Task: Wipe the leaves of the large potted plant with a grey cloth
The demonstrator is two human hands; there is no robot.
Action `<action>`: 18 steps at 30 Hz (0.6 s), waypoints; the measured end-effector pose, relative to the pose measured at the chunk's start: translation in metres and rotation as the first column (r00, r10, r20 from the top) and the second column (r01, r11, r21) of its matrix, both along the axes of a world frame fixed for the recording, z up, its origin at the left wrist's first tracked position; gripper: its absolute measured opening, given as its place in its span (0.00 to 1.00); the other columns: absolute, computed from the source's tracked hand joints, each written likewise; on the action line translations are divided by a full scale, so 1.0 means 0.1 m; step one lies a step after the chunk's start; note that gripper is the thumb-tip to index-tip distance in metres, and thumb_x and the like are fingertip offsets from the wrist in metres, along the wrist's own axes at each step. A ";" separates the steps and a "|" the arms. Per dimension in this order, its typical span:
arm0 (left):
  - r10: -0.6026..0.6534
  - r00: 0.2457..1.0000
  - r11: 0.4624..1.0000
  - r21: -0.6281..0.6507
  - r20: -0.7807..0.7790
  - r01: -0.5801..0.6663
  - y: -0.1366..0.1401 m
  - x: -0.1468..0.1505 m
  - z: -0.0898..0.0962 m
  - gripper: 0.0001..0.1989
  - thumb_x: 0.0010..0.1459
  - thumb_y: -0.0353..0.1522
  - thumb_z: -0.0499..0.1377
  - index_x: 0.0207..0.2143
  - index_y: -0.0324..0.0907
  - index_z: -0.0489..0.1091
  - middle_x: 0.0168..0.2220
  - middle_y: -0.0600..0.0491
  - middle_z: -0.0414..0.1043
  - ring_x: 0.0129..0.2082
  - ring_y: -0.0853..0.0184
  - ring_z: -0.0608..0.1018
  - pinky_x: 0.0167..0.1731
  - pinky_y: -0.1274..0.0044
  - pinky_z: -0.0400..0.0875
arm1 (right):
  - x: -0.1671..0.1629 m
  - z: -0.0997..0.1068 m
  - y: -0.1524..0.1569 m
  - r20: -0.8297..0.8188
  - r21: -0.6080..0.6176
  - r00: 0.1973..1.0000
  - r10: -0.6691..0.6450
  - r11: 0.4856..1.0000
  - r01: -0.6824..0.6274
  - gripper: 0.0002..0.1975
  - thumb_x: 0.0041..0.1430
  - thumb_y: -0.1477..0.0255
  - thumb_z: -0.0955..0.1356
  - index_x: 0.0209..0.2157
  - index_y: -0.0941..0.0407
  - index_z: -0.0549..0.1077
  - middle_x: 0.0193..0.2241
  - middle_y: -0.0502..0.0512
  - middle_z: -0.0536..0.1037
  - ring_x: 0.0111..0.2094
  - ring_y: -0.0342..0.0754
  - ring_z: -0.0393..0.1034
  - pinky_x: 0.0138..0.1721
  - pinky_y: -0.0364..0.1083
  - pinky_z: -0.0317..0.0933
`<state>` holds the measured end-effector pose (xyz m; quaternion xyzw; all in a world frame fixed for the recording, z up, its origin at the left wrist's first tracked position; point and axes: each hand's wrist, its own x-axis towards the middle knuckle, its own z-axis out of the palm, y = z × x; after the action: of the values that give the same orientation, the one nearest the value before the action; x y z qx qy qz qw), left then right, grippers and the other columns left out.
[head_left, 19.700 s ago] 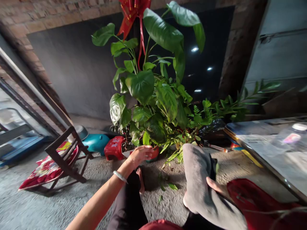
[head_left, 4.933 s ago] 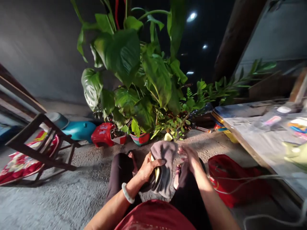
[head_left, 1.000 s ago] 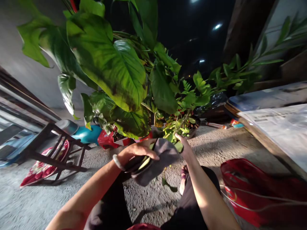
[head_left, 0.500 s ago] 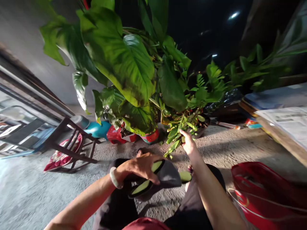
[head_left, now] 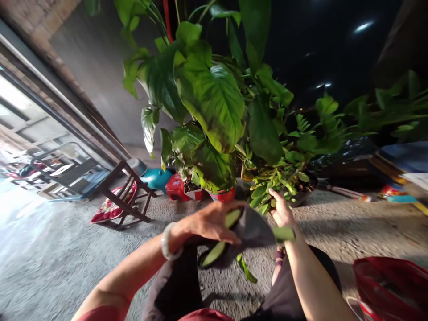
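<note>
My left hand [head_left: 214, 225], a pale bracelet at its wrist, is closed around a pair of scissors [head_left: 254, 229]. They are dark grey with black-edged, pale green grips, and motion blurs them. The pale green far end reaches in front of my right forearm. My right hand [head_left: 282, 211] is closed on leafy stems of a low potted plant [head_left: 264, 189], thumb pointing up; its fingers are partly hidden. A loose green sprig [head_left: 246, 269] shows below the scissors, between my knees; whether it touches the floor I cannot tell.
Large-leaved plants [head_left: 214, 98] rise ahead. Behind my hands stand a red pot [head_left: 175, 186] and a turquoise container [head_left: 156, 179]. To the left is a wooden chair [head_left: 125, 191] with a red cushion [head_left: 115, 205]. A red bag [head_left: 391, 285] lies at the right on the concrete floor [head_left: 371, 223].
My view has swung left. The sprig that hung below my right hand is now lower, apart from the plant. Both hands keep their hold.
</note>
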<state>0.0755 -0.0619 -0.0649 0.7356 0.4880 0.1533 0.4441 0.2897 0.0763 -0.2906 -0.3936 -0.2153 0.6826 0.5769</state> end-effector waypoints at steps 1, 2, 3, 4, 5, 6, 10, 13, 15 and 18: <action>0.118 0.993 0.983 0.140 0.016 -0.119 0.00 -0.09 0.22 0.41 0.52 0.40 0.77 0.68 0.48 0.74 0.53 0.48 0.86 0.49 0.50 0.86 0.51 0.61 0.82 | -0.02 0.01 0.02 -0.009 -0.028 1.000 -0.016 0.999 0.015 0.09 0.54 0.65 0.79 0.34 0.47 0.79 0.27 0.50 0.87 0.42 0.61 0.88 0.41 0.56 0.84; 0.257 0.966 0.908 0.338 0.020 -0.249 0.05 -0.15 0.43 0.42 0.51 0.41 0.77 0.68 0.46 0.74 0.55 0.46 0.84 0.52 0.48 0.84 0.56 0.60 0.80 | -0.05 0.01 0.04 -0.011 -0.053 0.999 -0.034 0.998 0.033 0.09 0.52 0.67 0.79 0.33 0.47 0.78 0.25 0.50 0.86 0.41 0.62 0.88 0.39 0.56 0.85; 0.368 0.929 0.803 0.497 0.016 -0.327 0.15 -0.20 0.58 0.43 0.52 0.42 0.77 0.68 0.44 0.73 0.59 0.44 0.81 0.57 0.46 0.82 0.61 0.58 0.77 | -0.08 0.02 0.06 -0.013 -0.073 0.999 -0.049 0.996 0.048 0.10 0.50 0.68 0.79 0.32 0.47 0.77 0.24 0.49 0.85 0.40 0.62 0.88 0.38 0.57 0.85; 0.464 0.886 0.694 0.612 0.021 -0.378 0.28 -0.23 0.67 0.43 0.53 0.41 0.76 0.69 0.42 0.71 0.62 0.43 0.79 0.61 0.43 0.80 0.65 0.56 0.73 | -0.11 0.03 0.07 -0.017 -0.085 0.998 -0.060 0.995 0.058 0.10 0.49 0.68 0.79 0.32 0.47 0.77 0.24 0.49 0.85 0.39 0.63 0.89 0.37 0.57 0.85; 0.529 0.849 0.616 0.680 0.016 -0.397 0.42 -0.25 0.67 0.43 0.53 0.39 0.75 0.70 0.42 0.70 0.63 0.42 0.77 0.64 0.42 0.78 0.67 0.55 0.71 | -0.14 0.03 0.08 -0.022 -0.092 0.997 -0.068 0.994 0.066 0.10 0.48 0.68 0.79 0.31 0.47 0.76 0.24 0.48 0.85 0.39 0.63 0.89 0.36 0.57 0.85; 0.552 0.834 0.593 0.706 -0.007 -0.386 0.55 -0.27 0.59 0.42 0.53 0.37 0.75 0.69 0.43 0.70 0.64 0.42 0.76 0.65 0.42 0.77 0.67 0.56 0.71 | -0.16 0.04 0.08 -0.029 -0.094 0.997 -0.075 0.993 0.072 0.10 0.48 0.68 0.79 0.31 0.47 0.76 0.23 0.48 0.84 0.39 0.63 0.89 0.36 0.57 0.85; 0.452 0.834 0.810 0.538 -0.317 -0.234 0.64 -0.37 -0.21 0.36 0.52 0.37 0.74 0.64 0.41 0.76 0.53 0.40 0.83 0.56 0.42 0.84 0.60 0.57 0.76 | -0.19 0.02 0.06 -0.055 -0.068 0.995 -0.082 0.995 0.078 0.10 0.47 0.67 0.79 0.31 0.47 0.77 0.25 0.48 0.85 0.35 0.60 0.88 0.35 0.55 0.84; 0.248 0.890 0.955 0.250 -0.383 -0.159 0.29 -0.47 -0.65 0.33 0.45 0.40 0.77 0.56 0.46 0.83 0.41 0.50 0.86 0.44 0.46 0.88 0.46 0.65 0.80 | -0.18 0.00 0.04 -0.046 -0.045 0.996 -0.082 0.996 0.080 0.11 0.46 0.66 0.79 0.31 0.48 0.77 0.25 0.49 0.86 0.30 0.57 0.86 0.33 0.54 0.83; 0.135 0.947 0.987 0.129 -0.291 -0.101 0.03 -0.50 -0.62 0.31 0.45 0.42 0.78 0.54 0.53 0.84 0.40 0.52 0.87 0.41 0.49 0.88 0.41 0.65 0.81 | -0.16 -0.01 0.03 -0.013 -0.038 0.996 -0.093 0.995 0.092 0.12 0.45 0.65 0.80 0.30 0.48 0.77 0.25 0.49 0.85 0.29 0.56 0.84 0.31 0.53 0.82; 0.022 0.994 0.998 0.059 -0.105 -0.016 -0.17 -0.43 -0.14 0.33 0.47 0.43 0.78 0.57 0.56 0.83 0.43 0.54 0.88 0.43 0.50 0.88 0.43 0.65 0.82 | -0.12 0.00 -0.01 0.061 -0.021 0.989 -0.138 0.990 0.139 0.13 0.43 0.65 0.80 0.30 0.47 0.77 0.26 0.49 0.86 0.29 0.55 0.83 0.28 0.50 0.79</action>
<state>0.0321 -0.0790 -0.0793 0.7505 0.5134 0.1325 0.3946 0.2773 0.0755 -0.2909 -0.4351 -0.1959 0.6315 0.6112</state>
